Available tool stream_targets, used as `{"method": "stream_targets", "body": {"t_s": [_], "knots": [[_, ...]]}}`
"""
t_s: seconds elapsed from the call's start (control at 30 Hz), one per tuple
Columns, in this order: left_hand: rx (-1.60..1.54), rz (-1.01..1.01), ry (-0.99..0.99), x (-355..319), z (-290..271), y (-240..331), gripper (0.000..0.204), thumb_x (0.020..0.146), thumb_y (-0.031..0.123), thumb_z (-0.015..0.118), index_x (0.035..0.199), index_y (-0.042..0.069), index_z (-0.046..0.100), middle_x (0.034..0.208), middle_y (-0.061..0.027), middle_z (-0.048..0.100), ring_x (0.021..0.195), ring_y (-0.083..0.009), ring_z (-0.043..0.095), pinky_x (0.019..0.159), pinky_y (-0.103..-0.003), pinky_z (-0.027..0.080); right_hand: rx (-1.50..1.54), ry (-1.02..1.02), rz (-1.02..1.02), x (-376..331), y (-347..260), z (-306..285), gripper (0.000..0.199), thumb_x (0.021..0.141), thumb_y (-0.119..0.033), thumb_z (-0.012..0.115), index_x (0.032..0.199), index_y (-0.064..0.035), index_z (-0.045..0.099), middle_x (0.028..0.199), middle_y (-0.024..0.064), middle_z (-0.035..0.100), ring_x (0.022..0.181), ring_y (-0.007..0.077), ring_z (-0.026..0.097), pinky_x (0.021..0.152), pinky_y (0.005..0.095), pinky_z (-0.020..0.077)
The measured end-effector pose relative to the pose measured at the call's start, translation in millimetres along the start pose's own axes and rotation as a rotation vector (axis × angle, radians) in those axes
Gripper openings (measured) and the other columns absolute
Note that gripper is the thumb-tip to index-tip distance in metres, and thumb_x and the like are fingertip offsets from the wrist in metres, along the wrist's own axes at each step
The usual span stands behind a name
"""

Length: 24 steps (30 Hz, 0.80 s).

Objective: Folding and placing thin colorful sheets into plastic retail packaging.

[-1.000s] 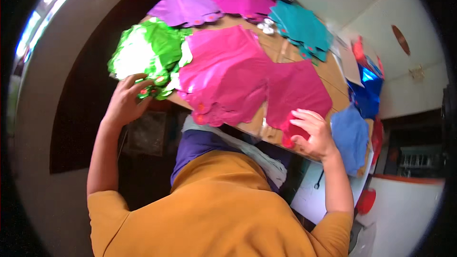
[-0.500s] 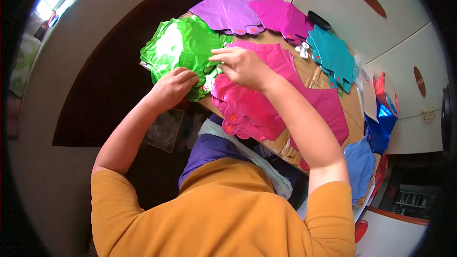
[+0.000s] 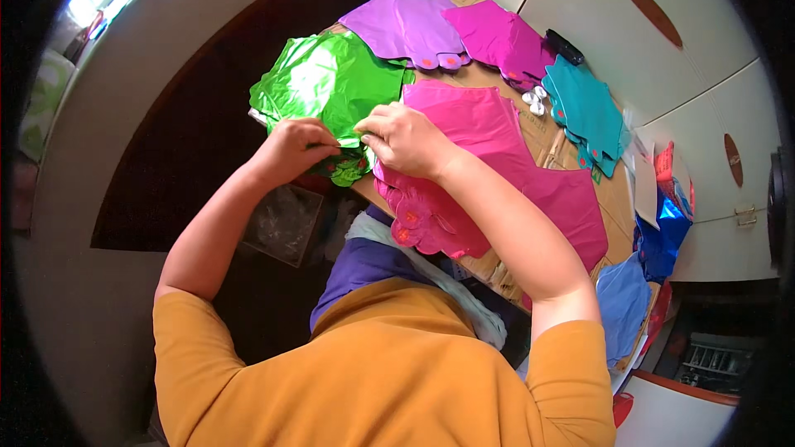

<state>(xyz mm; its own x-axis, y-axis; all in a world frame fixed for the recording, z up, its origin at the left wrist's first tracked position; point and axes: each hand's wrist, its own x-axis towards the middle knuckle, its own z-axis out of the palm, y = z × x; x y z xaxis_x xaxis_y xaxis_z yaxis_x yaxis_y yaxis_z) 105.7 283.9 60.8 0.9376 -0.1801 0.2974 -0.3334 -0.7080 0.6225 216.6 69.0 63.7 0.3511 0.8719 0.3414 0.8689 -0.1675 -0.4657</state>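
Observation:
A stack of shiny green foil sheets (image 3: 319, 83) lies on the far left part of the cardboard surface. My left hand (image 3: 296, 149) pinches the near edge of the top green sheet between thumb and fingers. Just to the right, my right hand (image 3: 404, 141) has its fingertips closed on the same edge. Dark green folds with red spots show below the pinched edge. Beside the green pile, and partly under my right forearm, are glossy pink foil sheets (image 3: 464, 116) with scalloped, flower-marked edges.
Cardboard (image 3: 476, 76) forms the work surface. Purple (image 3: 406, 25), magenta (image 3: 501, 37) and teal (image 3: 584, 108) piles line its far side. Small white rolls (image 3: 537, 101) and a black object (image 3: 565, 46) lie near them. Blue sheets (image 3: 623, 306) sit at the right, beside white cabinets (image 3: 704, 16).
My right hand has come nearer and a little left, down to the green sheet's edge. The top green sheet now looks flatter, its near edge drawn between both hands.

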Motion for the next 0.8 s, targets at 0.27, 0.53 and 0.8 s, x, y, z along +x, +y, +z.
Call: {"method": "stream_targets", "body": {"t_s": [0.27,0.53,0.8], "knots": [[-0.123,-0.393,-0.068,24.8,-10.0,3.7,0.015,0.074,0.01,0.08,0.082,0.002,0.07,0.073,-0.0035,0.063,0.067,-0.0106,0.057,0.06,-0.028,0.047,0.251,0.145,0.007,18.4,15.2,33.0,0.016,0.079,-0.016,0.068,0.087,-0.0038,0.075,0.084,0.0153,0.069,0.081,0.0295,0.068,0.076,0.0357,0.0534],[0.724,0.489,0.175,4.4,-0.1,16.3,0.034,0.074,0.023,0.075,0.102,0.009,0.063,0.091,-0.0019,0.059,0.084,-0.0199,0.057,0.074,-0.034,0.046,0.553,0.122,0.648,47.0,25.1,41.6,0.026,0.066,-0.023,0.085,0.071,-0.0021,0.071,0.071,0.0133,0.07,0.061,0.0209,0.065,0.06,0.0339,0.0519],[0.555,0.0,0.139,-5.6,19.0,18.8,0.049,0.075,0.036,0.075,0.112,0.007,0.061,0.098,-0.0101,0.058,0.097,-0.0313,0.056,0.086,-0.043,0.045,0.501,0.286,0.632,88.3,102.8,-24.8,0.023,0.086,-0.019,0.069,0.095,0.0018,0.065,0.083,0.0171,0.067,0.074,0.0247,0.064,0.063,0.0409,0.0502]]}}
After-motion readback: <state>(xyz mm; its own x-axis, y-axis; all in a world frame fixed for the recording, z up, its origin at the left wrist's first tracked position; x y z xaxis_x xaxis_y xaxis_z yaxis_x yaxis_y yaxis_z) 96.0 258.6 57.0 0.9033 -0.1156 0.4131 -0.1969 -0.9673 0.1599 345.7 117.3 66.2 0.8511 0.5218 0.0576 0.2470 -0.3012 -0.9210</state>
